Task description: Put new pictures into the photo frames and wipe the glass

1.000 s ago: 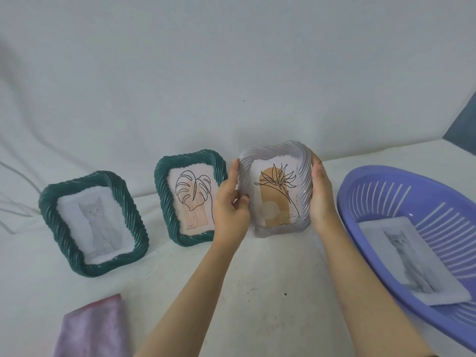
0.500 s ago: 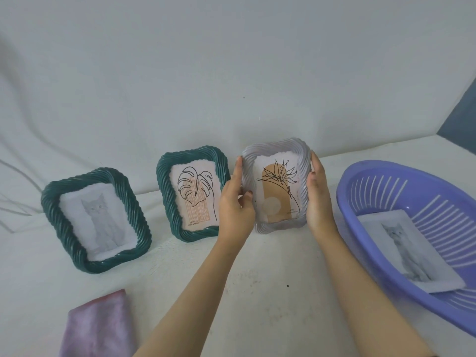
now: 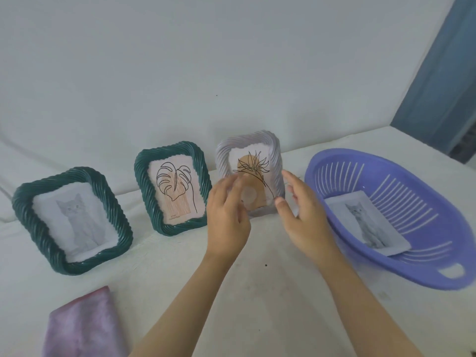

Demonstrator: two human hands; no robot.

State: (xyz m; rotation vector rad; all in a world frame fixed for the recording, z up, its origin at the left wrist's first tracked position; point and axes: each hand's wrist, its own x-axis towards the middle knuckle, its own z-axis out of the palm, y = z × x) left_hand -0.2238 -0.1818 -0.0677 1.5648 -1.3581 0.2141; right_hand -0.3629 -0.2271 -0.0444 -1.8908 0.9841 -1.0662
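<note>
1. Lilac-grey twisted frame [image 3: 247,140] stands upright at the far middle of the white table [image 3: 257,292], its long axis vertical and its flower print [image 3: 253,176] facing the camera.
2. Both hands hang just near of it, the left hand [image 3: 226,215] by its lower left corner and the right hand [image 3: 304,217] by its lower right.
3. Their fingers are loosely spread and grasp nothing. Motion blur hides whether any fingertip grazes the frame's edge.
4. To the left stand the green leaf frame [image 3: 141,176], just beside the lilac one, and the green cat frame [image 3: 25,210] further left. Both hold prints.
5. A pink-purple cloth [image 3: 82,323] lies at the near left, well apart from the hands. The left hand is nearer to it, so wiping looks like a reach back and left for that hand.
6. A loose cat print [image 3: 365,222] lies flat in the purple basket [image 3: 401,176], just right of the right hand.
</note>
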